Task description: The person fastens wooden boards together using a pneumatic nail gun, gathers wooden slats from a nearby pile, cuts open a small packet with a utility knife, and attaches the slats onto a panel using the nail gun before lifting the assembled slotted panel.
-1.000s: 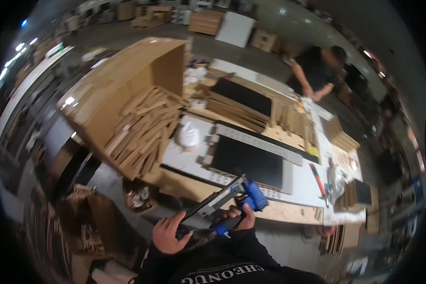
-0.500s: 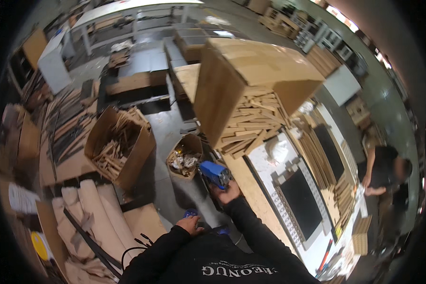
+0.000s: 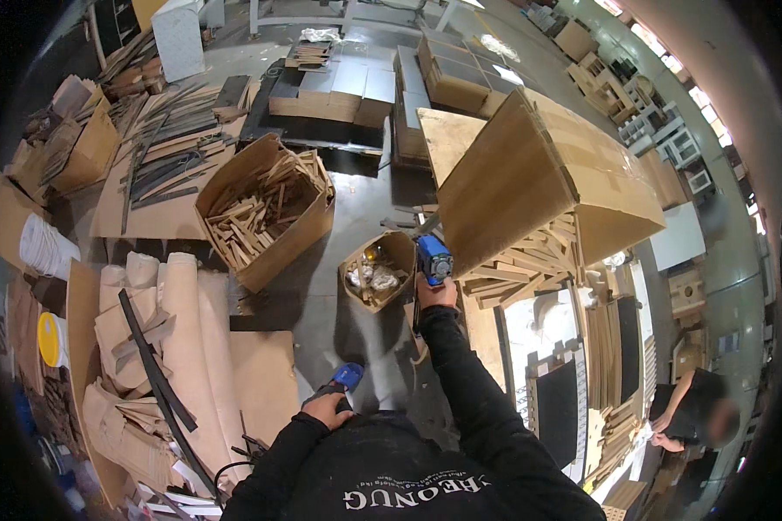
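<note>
A grey concrete floor (image 3: 339,286) fills the room, crowded with scrap. At far left lie a stack of white buckets (image 3: 43,247) and a yellow lid (image 3: 50,339), with rolls of beige sheet (image 3: 182,347) and a black strip (image 3: 152,365) across them. Above them, loose dark slats (image 3: 161,152) are spread over flat cardboard. Near the middle stands an open carton (image 3: 265,208) full of short wooden offcuts, and behind it a low stack of grey boards (image 3: 339,87).

The left hand (image 3: 326,408) is low in the view, close to the body, closed around a blue grip (image 3: 347,376); what that grip belongs to is hidden. A small box (image 3: 378,269) of crumpled waste sits on the floor between the two hands.

The right hand (image 3: 436,293) is stretched forward, well apart from the left, clamped on a blue tool (image 3: 433,259) that stands just beside the small box and close against a big tipped carton (image 3: 530,182). Wooden sticks (image 3: 530,269) spill from under that carton onto a white bench (image 3: 539,339), which also carries a black panel (image 3: 558,408). At far right another person (image 3: 691,412) leans over the bench.
</note>
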A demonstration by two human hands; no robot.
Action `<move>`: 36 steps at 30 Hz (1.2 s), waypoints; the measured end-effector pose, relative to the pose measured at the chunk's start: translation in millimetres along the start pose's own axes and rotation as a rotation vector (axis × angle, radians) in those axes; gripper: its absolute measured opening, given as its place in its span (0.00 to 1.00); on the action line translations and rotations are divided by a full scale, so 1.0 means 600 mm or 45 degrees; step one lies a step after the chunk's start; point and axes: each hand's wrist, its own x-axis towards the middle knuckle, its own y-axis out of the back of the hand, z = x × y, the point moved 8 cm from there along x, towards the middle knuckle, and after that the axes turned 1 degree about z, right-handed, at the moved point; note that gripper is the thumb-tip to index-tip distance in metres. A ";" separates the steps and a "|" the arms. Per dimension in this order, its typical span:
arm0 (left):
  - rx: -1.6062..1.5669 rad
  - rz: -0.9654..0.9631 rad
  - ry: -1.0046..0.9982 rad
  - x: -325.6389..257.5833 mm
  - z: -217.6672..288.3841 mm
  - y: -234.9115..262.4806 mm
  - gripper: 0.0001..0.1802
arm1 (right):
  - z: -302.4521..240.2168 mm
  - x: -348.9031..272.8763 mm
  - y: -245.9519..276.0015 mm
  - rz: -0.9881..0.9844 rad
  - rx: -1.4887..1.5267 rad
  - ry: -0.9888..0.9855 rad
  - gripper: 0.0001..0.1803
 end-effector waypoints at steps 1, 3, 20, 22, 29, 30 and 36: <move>-0.015 -0.022 0.004 0.000 0.005 0.000 0.29 | 0.006 0.001 0.000 0.011 0.047 0.011 0.17; -0.022 -0.053 0.010 -0.001 0.008 -0.005 0.29 | 0.008 -0.005 0.007 0.023 0.095 0.012 0.17; 0.762 -0.953 -0.498 0.112 0.114 -0.227 0.32 | 0.236 -0.384 0.267 -0.473 -0.059 -0.692 0.24; 0.865 -0.974 -0.592 0.160 0.046 -0.302 0.29 | 0.301 -0.507 0.325 -0.321 -0.203 -0.793 0.32; 0.601 -1.661 -0.862 0.127 0.125 -0.496 0.20 | 0.445 -1.070 0.470 0.067 -0.165 -1.855 0.15; 0.599 -1.800 -0.335 0.076 0.164 -0.507 0.27 | 0.442 -1.147 0.477 0.027 -0.106 -2.030 0.16; 0.458 -1.600 -0.814 -0.181 0.628 -0.593 0.14 | 0.367 -1.433 0.464 0.592 -0.023 -2.406 0.20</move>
